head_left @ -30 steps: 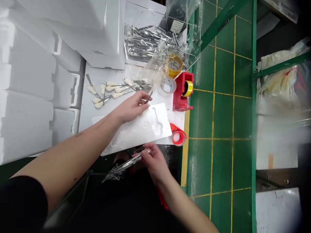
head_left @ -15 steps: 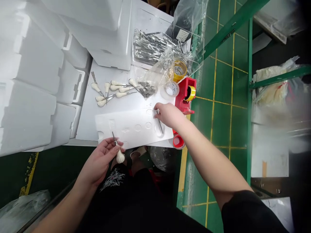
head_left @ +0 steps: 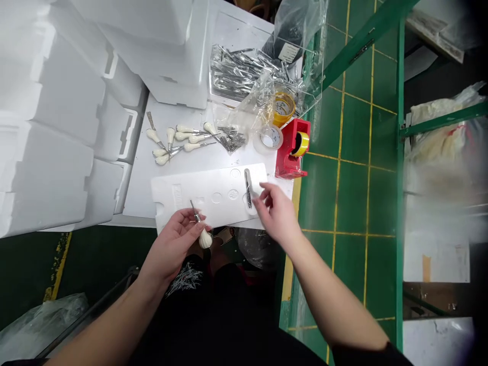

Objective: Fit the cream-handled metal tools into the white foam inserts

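My left hand (head_left: 177,239) is closed around a white-handled tool (head_left: 205,239) with a ribbed, bulb-shaped handle and a thin metal shaft pointing up and away. It is at the near edge of a white foam lid (head_left: 206,183), which lies flat on the table. A slim dark metal rod (head_left: 249,195) rests in a long slot near the lid's right end. Just right of this rod is my right hand (head_left: 277,211), its thumb and forefinger apart. Beyond the lid lie several similar white-handled tools (head_left: 182,135) and a pile of short metal bits (head_left: 231,140).
White foam boxes (head_left: 61,142) are stacked on the left. At the back, a clear tray (head_left: 224,99) holds many wrapped metal pieces. Tape rolls (head_left: 270,137) and a red tape dispenser (head_left: 285,152) stand by the right table edge, beside a green surface (head_left: 351,193) with yellow lines.
My right hand has moved back toward me and right, off the rod's far end, with thumb and forefinger now apart. My left hand has shifted slightly right with the tool.
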`<state>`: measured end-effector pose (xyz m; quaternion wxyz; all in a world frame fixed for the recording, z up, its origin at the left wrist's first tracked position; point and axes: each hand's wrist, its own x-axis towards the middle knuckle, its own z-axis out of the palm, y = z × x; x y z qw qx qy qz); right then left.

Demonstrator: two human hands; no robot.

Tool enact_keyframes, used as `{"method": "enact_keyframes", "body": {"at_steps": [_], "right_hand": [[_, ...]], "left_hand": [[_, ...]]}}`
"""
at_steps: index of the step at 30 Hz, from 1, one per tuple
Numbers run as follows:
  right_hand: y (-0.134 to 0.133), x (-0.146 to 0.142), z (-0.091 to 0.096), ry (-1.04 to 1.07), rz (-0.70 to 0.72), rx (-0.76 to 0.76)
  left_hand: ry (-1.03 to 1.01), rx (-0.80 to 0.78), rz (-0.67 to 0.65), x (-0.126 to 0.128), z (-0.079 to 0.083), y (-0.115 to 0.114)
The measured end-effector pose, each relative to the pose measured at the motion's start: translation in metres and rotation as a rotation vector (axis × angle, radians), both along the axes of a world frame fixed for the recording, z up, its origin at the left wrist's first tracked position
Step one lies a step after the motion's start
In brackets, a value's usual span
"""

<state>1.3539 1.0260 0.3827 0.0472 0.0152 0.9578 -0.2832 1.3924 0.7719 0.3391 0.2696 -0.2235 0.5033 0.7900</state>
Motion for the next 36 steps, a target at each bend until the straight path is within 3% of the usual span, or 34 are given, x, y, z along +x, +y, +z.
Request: {"method": "enact_keyframes", "body": {"at_steps": [4,6,8,10,14,17,19,21,24,26,28,30,32,36], "right_hand": [[-0.028,0.073,-0.002,-0.159,-0.193,-0.520],[-0.039,0.095,-0.006,-0.192,-0.286,-0.803],[-0.042,0.106,-0.010,-0.136,-0.437,-0.995],[-0.036,0.112,-0.013,-0.039,-0.563,-1.038],[-0.015,0.117,-0.014,0.076,-0.610,-0.982],[-0.006,0.117,-0.011,0.019,-0.694,-1.222],[-0.001,0.117,-0.010,-0.054,-0.745,-1.398],[0.004,0.119,-0.011,-0.089,-0.798,-1.519],[0.016,0.128,-0.016,-0.053,-0.922,-1.566],[0.024,0.136,-0.020,-0.024,-1.000,-1.546],[0.028,0.143,-0.023,-0.019,-1.047,-1.524],[0.029,0.149,-0.024,-0.025,-1.063,-1.503],[0.026,0.152,-0.023,-0.034,-1.055,-1.490],[0.017,0.152,-0.021,-0.057,-1.030,-1.509]], "left_hand": [[0.045,0.126,-0.047,-0.011,0.015,0.042],[0.050,0.189,-0.046,-0.015,0.023,0.068],[0.069,0.226,-0.082,-0.016,0.028,0.092],[0.100,0.241,-0.127,-0.016,0.031,0.111],[0.095,0.216,-0.163,-0.014,0.032,0.132],[0.143,0.209,-0.271,-0.012,0.033,0.135],[0.236,0.193,-0.420,-0.019,0.035,0.130],[0.456,0.025,-0.581,-0.037,0.036,0.121],[1.033,-0.536,-0.826,-0.084,0.034,0.108],[1.381,-0.808,-1.091,-0.116,0.029,0.109],[1.614,-0.896,-1.388,-0.137,0.022,0.117],[1.740,-0.925,-1.562,-0.145,0.017,0.130],[1.789,-0.979,-1.597,-0.143,0.015,0.140],[1.798,-1.018,-1.524,-0.135,0.012,0.147]]}}
